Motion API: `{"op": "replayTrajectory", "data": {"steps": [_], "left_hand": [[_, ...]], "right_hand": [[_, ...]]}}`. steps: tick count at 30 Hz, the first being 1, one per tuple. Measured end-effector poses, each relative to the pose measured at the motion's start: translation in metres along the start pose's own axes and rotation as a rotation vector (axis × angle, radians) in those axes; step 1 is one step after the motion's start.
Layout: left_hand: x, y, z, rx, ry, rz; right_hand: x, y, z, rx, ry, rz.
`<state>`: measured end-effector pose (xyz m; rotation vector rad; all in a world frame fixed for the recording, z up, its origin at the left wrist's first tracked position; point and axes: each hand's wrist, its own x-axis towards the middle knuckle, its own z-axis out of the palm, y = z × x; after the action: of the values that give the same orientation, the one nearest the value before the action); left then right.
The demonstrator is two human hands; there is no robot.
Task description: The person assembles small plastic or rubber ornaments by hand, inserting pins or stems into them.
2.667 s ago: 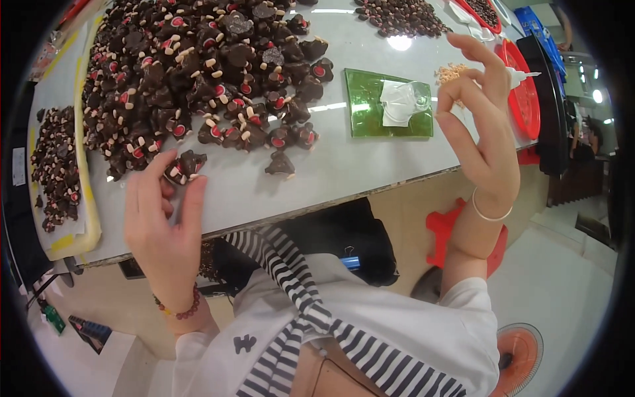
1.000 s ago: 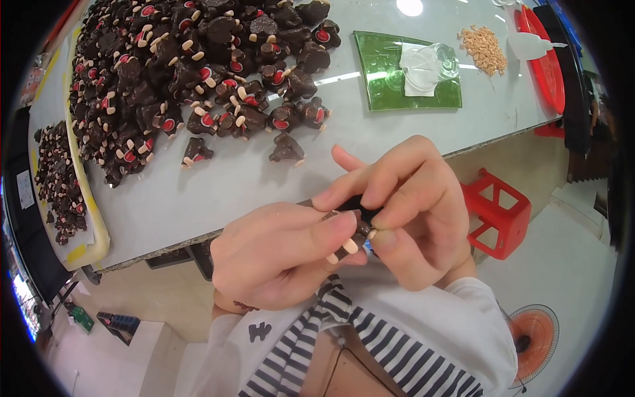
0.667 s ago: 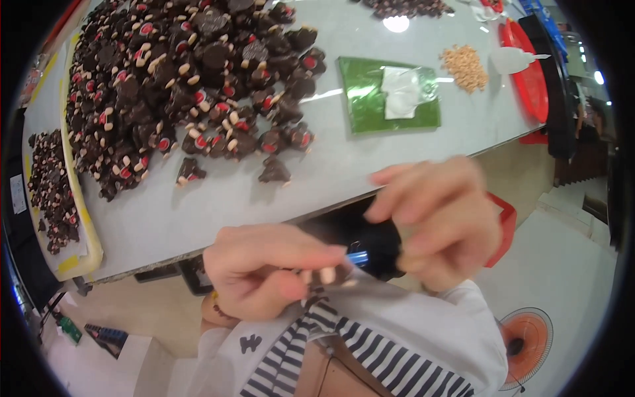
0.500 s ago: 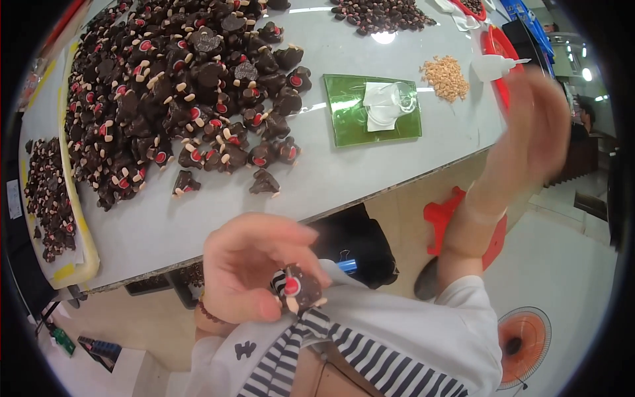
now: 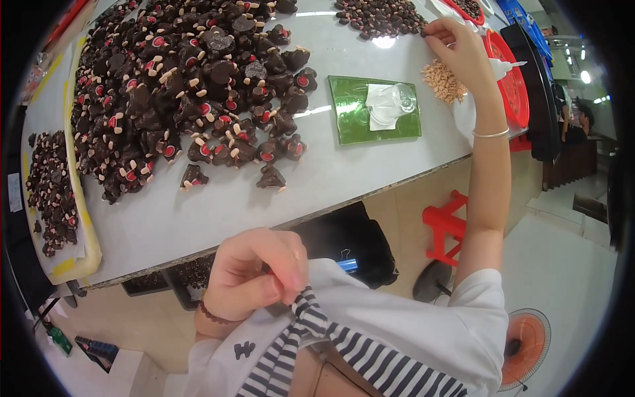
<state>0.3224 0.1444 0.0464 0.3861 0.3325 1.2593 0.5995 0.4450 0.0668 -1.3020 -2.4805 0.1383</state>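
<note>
My left hand is curled shut close to my chest, above my striped collar, around a small dark figure of which only a speck of red shows. My right hand is stretched far out over the table's right end. Its fingertips touch the edge of a small pile of dark pieces, and I see nothing held in them. A heap of tan pellets lies just under that hand. A big heap of dark brown figures with red and tan bits covers the left of the grey table.
A green tray with white paper lies mid-table. A red tray and a white squeeze bottle sit at the right end. A yellow-edged board holds more dark pieces. Below the table: a black bag, a red stool, a fan.
Both hands were together on a dark figure near my chest. My right hand has let go and reached out to the far right of the table; my left hand stays curled on the figure.
</note>
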Motion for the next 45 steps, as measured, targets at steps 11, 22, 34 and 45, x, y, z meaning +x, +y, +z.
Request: {"op": "replayTrajectory", "data": {"steps": [11, 22, 34, 45], "left_hand": [[-0.002, -0.002, -0.001, 0.227, -0.047, 0.013], [0.015, -0.005, 0.006, 1.427, 0.02, 0.729], [0.016, -0.009, 0.004, 1.406, 0.064, 0.814], [0.016, -0.009, 0.002, 1.336, -0.045, 0.822]], "right_hand": [[-0.007, -0.014, -0.002, -0.008, 0.002, 0.016], [-0.095, -0.188, -0.013, 0.848, -0.303, -0.412], [-0.114, -0.194, 0.002, 1.285, -0.348, -0.005], [-0.113, -0.194, 0.007, 1.204, -0.21, -0.249]]}}
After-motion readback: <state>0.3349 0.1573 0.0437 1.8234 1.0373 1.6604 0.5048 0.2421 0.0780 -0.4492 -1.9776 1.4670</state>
